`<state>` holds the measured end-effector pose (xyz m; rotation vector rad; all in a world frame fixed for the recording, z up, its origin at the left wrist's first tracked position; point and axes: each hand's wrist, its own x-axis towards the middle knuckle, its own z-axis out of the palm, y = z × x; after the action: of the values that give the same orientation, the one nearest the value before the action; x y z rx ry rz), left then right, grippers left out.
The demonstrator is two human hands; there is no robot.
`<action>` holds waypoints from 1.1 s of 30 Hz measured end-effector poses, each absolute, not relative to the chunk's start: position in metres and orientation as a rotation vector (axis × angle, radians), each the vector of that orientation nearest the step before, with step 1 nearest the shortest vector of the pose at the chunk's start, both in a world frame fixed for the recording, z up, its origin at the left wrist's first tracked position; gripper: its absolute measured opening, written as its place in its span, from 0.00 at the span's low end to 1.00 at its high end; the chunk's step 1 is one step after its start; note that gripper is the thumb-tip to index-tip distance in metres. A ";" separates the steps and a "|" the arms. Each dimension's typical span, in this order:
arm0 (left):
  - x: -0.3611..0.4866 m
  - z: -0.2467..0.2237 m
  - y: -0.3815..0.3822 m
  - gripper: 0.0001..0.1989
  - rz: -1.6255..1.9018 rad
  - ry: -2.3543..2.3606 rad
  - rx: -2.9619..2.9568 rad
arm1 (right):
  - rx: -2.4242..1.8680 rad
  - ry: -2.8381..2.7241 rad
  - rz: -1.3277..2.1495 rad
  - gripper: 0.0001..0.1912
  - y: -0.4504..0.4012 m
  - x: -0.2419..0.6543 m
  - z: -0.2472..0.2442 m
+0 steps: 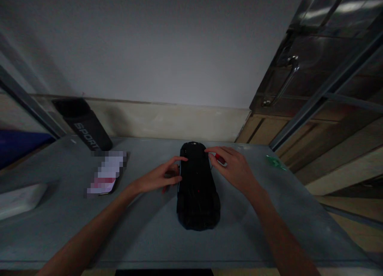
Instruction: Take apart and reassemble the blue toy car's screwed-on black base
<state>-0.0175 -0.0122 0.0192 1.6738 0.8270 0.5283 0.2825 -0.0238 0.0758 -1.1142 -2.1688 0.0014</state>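
A black toy car (197,180) lies upside down on the grey table, its dark underside facing up and one end toward the wall. My left hand (164,174) is at the car's left side, with the index finger over the edge and the thumb against the side. At the right side, near the far end, is my right hand (231,164), its index fingertip touching the car's edge. A small red object (220,159) is tucked in this hand between thumb and fingers; its kind is mostly hidden.
A phone (106,174) with a lit, blurred screen lies left of the car. Behind it a black box marked SPORT (85,126) leans by the wall. A white object (20,200) is at far left. Green plastic (275,162) lies at right, near the metal frame (323,96).
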 end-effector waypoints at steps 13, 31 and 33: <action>-0.019 0.015 -0.012 0.35 0.513 0.803 1.695 | -1.140 -2.119 0.067 0.12 -0.022 0.283 0.073; -0.017 0.022 -0.014 0.35 0.512 0.829 1.683 | -1.168 -2.113 0.057 0.13 -0.022 0.282 0.074; -0.017 0.020 -0.014 0.35 0.516 0.826 1.683 | -1.183 -2.108 0.070 0.12 -0.022 0.282 0.073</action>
<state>-0.0174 -0.0137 0.0204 1.6826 0.8260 0.5158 0.2822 -0.0219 0.0731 -1.1830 -2.1077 0.0698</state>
